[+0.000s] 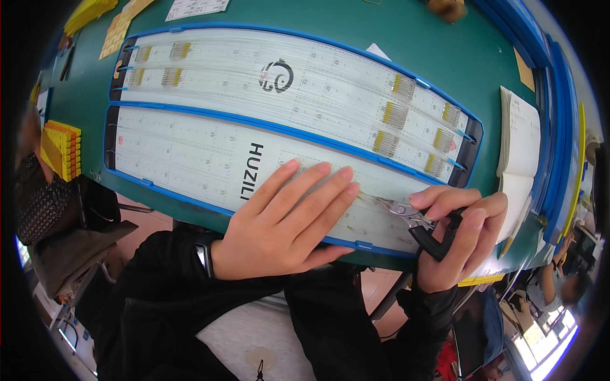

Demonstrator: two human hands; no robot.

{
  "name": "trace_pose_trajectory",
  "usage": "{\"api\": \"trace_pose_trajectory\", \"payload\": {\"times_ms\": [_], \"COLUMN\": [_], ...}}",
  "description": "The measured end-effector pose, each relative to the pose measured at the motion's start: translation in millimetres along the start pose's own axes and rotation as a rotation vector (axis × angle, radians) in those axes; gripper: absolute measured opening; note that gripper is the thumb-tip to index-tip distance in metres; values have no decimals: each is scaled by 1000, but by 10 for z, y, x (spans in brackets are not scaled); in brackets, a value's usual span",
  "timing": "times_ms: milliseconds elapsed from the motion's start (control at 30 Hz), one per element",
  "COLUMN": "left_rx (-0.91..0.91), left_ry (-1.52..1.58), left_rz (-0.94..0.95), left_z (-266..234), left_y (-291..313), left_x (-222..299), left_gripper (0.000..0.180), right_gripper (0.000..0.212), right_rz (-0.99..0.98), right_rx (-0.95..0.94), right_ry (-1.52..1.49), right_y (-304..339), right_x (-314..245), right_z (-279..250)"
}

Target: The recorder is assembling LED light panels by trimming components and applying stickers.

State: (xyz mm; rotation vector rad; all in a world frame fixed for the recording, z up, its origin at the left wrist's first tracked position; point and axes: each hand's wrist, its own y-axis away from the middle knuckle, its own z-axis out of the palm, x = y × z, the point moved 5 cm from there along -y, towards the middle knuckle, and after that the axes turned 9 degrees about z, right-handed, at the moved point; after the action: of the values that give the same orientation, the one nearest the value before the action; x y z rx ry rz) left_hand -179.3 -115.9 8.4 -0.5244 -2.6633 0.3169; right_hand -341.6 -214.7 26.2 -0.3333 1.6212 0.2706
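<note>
Right hand (457, 238): fingers closed around pliers (403, 209), tips just right of left hand's (279, 222) flat, open fingers, over lower panel (190, 152). Upper panel (349, 95), beyond fingers, looks strung; lower seems mostly left; what the tips hold, can't tell.

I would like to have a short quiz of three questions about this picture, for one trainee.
1. Which hand is holding the pliers?
2. Where does the notebook lie?
a) left of the case
b) right of the case
c) inside the case
3. True or false: the case is closed.

Key:
1. The right hand.
2. b
3. False; the case lies open.
</note>
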Motion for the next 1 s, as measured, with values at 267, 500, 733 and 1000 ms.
{"api": "trace_pose_trajectory", "payload": {"times_ms": [267,500,733,1000], "left_rx": [-2,-3,-8,-6], "left_ry": [15,-14,3,-22], "left_rz": [-3,6,13,1], "left_z": [-4,4,8,33], "left_y": [-8,-3,9,11], "left_x": [-2,-2,-1,18], "left_gripper": [60,52,61,58], "right_gripper": [21,21,20,19], "right_rz": [14,40,38,-4], "right_rx": [37,37,28,16], "right_ry": [-2,17,11,-32], "right_y": [8,13,11,3], "right_x": [-4,-21,-13,27], "right_z": [-21,-24,-19,9]}}
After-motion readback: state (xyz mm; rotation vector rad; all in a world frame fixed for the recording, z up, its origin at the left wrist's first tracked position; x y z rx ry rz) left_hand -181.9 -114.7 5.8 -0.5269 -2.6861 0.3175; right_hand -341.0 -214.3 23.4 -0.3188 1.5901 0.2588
